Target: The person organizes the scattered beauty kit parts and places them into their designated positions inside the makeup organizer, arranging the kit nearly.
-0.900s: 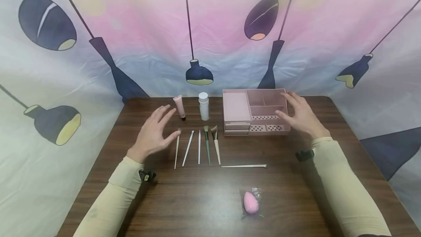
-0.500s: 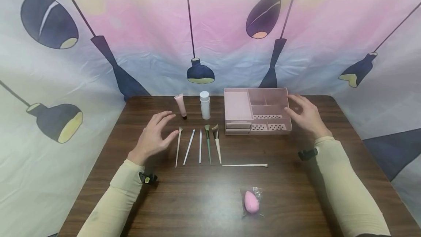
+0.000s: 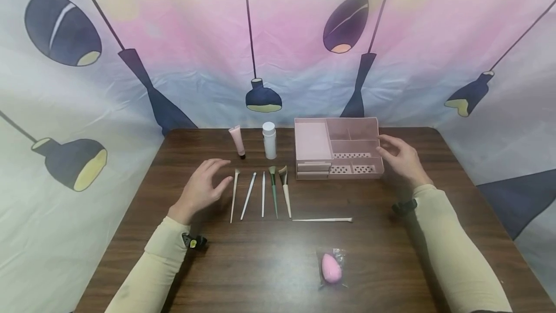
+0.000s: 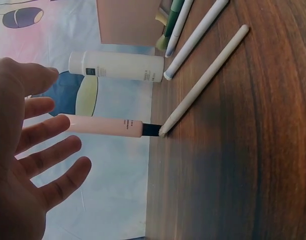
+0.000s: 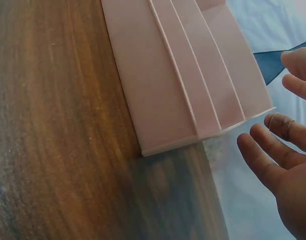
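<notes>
My left hand (image 3: 201,188) hovers over the table just left of a thin brush (image 3: 234,196), fingers relaxed and holding nothing. In the left wrist view a pink squeeze tube (image 4: 105,125) and a white bottle (image 4: 122,67) stand beyond its fingers. The right hand (image 3: 401,158) is at the right side of a pink desk organizer (image 3: 313,139), its fingertips close to the side wall and nothing gripped. Seen from the right wrist, loosely spread fingers (image 5: 265,155) lie just outside the organizer's edge. The organizer has two small drawers at the left front and several open compartments.
A row of upright-laid brushes includes a green-handled brush (image 3: 273,194) and a wide angled brush (image 3: 285,194). A pale brush (image 3: 322,220) lies crosswise. Nearer the front is a pink makeup sponge (image 3: 331,268) in a clear bag. A printed cloth hangs behind the table (image 3: 243,264).
The left hand has lowered and come slightly nearer. My right hand has moved from over the organizer's right compartments to outside its right wall. The objects on the table stay put.
</notes>
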A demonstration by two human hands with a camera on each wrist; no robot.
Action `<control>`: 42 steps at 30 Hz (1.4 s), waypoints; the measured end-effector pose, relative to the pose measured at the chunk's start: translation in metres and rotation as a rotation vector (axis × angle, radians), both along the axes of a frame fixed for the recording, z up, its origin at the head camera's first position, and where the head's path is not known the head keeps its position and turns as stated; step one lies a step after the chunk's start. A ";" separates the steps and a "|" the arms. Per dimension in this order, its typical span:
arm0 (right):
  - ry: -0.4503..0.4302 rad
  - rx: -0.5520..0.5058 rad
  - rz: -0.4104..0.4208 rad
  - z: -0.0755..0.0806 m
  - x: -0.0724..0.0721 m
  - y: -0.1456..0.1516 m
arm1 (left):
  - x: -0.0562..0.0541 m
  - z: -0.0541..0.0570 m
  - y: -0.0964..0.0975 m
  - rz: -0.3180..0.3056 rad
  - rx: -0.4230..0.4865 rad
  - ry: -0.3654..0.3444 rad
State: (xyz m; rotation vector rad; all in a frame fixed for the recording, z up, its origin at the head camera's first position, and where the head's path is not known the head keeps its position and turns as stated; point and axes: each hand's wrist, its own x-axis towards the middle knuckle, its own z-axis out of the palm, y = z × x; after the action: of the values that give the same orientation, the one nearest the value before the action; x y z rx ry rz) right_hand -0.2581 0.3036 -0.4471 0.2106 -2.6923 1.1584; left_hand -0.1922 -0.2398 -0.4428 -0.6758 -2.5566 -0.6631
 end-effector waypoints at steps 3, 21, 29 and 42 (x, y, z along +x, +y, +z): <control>-0.007 0.004 0.005 -0.006 0.000 0.002 | 0.001 -0.002 -0.001 0.003 -0.007 -0.008; -0.055 -0.037 -0.037 -0.023 -0.005 0.009 | 0.008 -0.012 -0.002 0.001 0.004 -0.044; -0.089 -0.055 -0.061 -0.025 -0.006 0.008 | 0.008 -0.013 -0.001 -0.003 0.021 -0.025; -0.095 -0.072 -0.050 -0.026 -0.010 0.012 | 0.006 -0.016 -0.002 -0.005 0.022 -0.050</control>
State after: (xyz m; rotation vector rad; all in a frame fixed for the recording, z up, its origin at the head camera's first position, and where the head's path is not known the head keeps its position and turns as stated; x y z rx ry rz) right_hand -0.2679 0.3160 -0.4732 0.0783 -2.7140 1.2791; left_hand -0.1858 -0.2415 -0.4590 -0.6668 -2.5900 -0.7166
